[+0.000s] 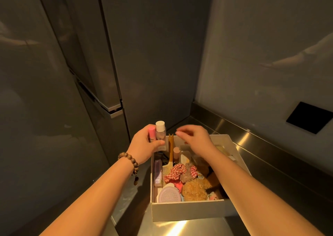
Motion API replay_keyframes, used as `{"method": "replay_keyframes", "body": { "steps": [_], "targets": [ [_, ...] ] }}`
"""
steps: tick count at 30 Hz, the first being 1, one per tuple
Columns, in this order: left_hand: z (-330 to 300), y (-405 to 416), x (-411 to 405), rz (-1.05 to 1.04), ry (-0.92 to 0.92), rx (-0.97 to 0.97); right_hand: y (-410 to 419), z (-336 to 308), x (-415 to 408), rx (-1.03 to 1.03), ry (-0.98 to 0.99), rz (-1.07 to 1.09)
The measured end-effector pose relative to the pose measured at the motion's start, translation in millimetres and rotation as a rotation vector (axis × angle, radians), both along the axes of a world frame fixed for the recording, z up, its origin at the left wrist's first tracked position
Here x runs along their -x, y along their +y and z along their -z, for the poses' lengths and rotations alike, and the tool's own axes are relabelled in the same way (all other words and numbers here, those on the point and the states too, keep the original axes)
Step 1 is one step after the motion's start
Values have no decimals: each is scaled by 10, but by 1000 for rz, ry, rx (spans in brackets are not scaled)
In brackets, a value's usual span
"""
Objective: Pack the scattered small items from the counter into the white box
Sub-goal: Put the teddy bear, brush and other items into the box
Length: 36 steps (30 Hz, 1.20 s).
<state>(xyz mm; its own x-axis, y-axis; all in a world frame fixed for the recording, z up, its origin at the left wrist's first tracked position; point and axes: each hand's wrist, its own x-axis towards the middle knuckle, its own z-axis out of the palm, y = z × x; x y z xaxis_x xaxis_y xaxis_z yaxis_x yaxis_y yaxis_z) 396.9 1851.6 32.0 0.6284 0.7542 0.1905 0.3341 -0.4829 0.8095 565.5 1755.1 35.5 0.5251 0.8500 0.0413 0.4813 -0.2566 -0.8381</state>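
Two bare forearms reach in from the near edge, and between them sits the white box on the steel desk, its near wall facing us. Left hand, wearing a wooden bead bracelet at the wrist, is up at the box's far left corner and it's gripping two things at once: a small clear bottle with a white cap, thumb across its lower body, and a pink tube tucked just left of it. Both stand upright in the grasp, above the box's far left rim. Right hand hovers over the far side of the box, fingers loosely curled and slightly blurred, holding nothing that I can see.

Down inside the box it's crowded. Along the left wall lies a lilac case, with a cream comb beside it, its handle pointing far. Red checked scrunchie sits in the middle, a fuzzy tan plush toy near right of it, and a round lilac brush in the near left corner. A peach-capped bottle stands just under the right wrist.

Off to the far right, a black square panel sits on the wall, well apart from the box.
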Motion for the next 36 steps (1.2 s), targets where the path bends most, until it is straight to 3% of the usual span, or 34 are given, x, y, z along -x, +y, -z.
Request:
{"method": "replay_keyframes", "body": {
  "steps": [3, 8, 16, 20, 27, 36],
  "targets": [
    [-92, -58, -66, 91, 3, -8, -54, -267, 163, -33, -27, -176],
    [-200, -134, -131, 166, 30, -20, -85, -410, 197, -38, -68, -155],
    [-173, 68, 123, -82, 17, -58, -44, -227, 118, 6, -73, -78],
    [-135, 131, 259, -115, 16, -40, 117, -88, 219, 37, -85, -90],
    [-65, 201, 416, -117, -88, 36, 422, 136, 434, 172, -272, -165],
    [-35, 235, 437, -123, -45, -25, 540, 53, 414, 313, -375, -171]
  ]
}}
